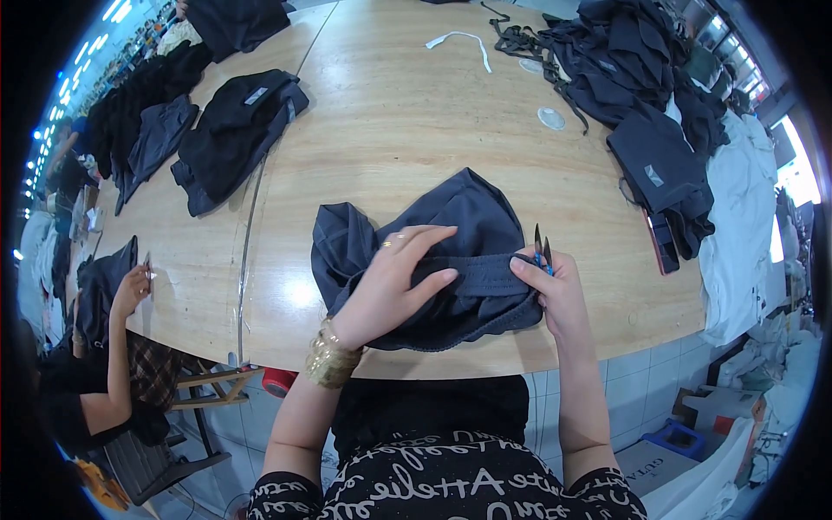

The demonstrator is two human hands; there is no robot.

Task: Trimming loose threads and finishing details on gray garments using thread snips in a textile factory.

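Note:
A dark grey garment (468, 212) with a gathered elastic waistband (485, 276) lies bunched on the table in front of me. Over its middle, my left hand (394, 282) rests with fingers stretched and thumb apart, a gold bracelet at the wrist. My right hand (555, 282) grips the waistband's right end, its thumb on top. Small thread snips (541, 247) with blue on the handle also sit in that hand, blades pointing away from me. The fingers beneath the cloth are partly hidden.
Dark garments are heaped at the far right (620, 61), with white cloth (744, 217) beside them. A folded dark garment (238, 130) lies left, past a table seam (247, 230). At far left a co-worker's hand (130, 290) holds a small tool. A white strip (464, 39) lies ahead.

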